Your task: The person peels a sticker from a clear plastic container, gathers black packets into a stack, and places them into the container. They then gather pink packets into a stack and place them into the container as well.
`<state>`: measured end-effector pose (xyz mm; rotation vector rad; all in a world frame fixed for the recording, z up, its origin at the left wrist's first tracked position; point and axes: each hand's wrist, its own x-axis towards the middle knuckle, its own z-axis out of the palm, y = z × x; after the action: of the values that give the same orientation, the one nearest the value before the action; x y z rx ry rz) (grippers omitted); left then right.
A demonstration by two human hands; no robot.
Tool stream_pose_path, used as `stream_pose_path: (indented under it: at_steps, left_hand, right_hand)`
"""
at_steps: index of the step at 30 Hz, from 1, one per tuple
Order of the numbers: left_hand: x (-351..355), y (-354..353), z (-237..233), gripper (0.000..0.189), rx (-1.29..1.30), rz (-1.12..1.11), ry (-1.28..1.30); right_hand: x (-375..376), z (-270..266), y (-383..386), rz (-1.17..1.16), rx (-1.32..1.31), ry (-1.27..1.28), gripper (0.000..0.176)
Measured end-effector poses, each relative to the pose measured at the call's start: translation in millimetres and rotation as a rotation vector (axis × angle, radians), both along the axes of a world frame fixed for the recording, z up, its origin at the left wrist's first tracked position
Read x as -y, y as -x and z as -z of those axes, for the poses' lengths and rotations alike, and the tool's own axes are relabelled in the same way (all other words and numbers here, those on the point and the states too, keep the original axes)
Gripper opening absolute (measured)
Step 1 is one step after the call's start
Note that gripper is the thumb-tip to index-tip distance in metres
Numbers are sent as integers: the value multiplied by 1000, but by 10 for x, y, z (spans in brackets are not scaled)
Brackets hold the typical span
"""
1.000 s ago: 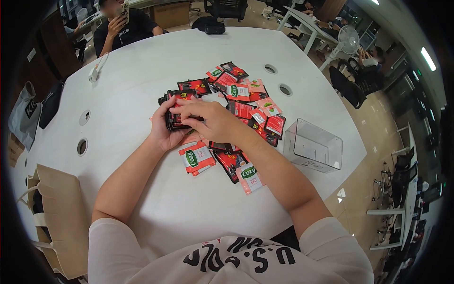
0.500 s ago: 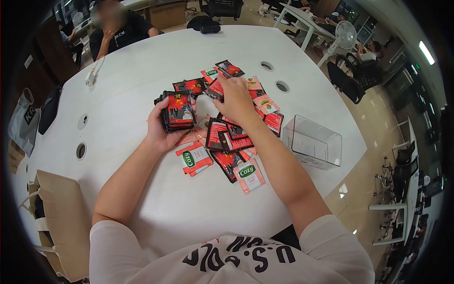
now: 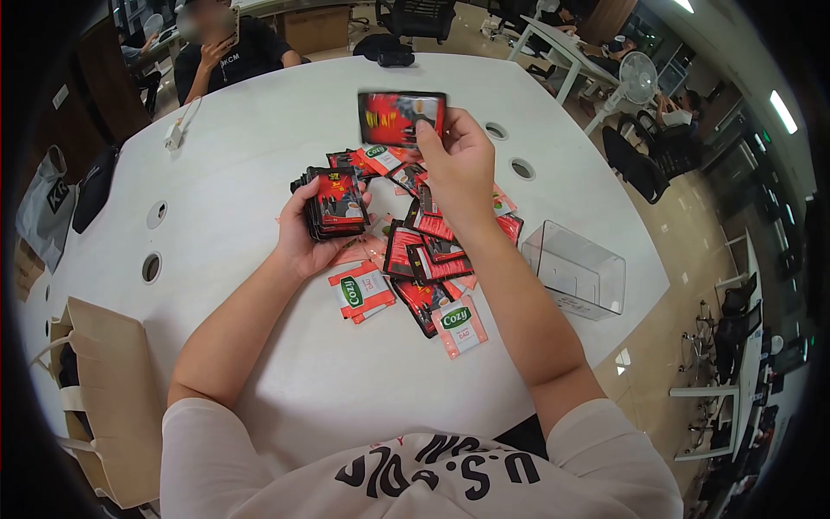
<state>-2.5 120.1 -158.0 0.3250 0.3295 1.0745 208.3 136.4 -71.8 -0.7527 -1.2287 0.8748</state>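
My left hand is wrapped round a stack of black and red packets, held low over the table. Raised beyond the pile, my right hand pinches one black and red packet, slightly blurred. Between and below the hands lies a loose pile of black and red packets, mixed with pink and white ones with green labels. One pink packet lies at the near edge of the pile, and another is left of it.
A clear plastic box stands right of the pile on the white table. A dark pouch and a white adapter lie near the far side. A beige bag is at left. Across the table sits a person.
My right hand has risen from the pile and now holds up a black and red packet. My left hand still holds the stack. The person opposite now has a phone raised.
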Motion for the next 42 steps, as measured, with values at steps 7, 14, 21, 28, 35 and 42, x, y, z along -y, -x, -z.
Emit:
stream_pose_path:
  at_steps: [7,14,21,28,35,42]
  left_hand:
    - [-42,52,77,61,-42,-31,-94]
    - [11,64,93,65,-125,42,-135]
    - [41,53,52,78,-223,135,-142]
    - [26,82,118,69,-195,167,-131]
    - [-52,69,184,57,-43,134,-131]
    - [-63,27,134,54,17,108,-71]
  right_hand:
    - [353,158,304,-339,19,506,60]
    - [308,293,313,-293,446,485,55]
    - [355,413,322,78,883,33,57]
    - [381,387,354,158,1028,-25,61]
    - [171,-164,-173,63,1156,204,43]
    - [155,85,-521,-105,1512,286,36]
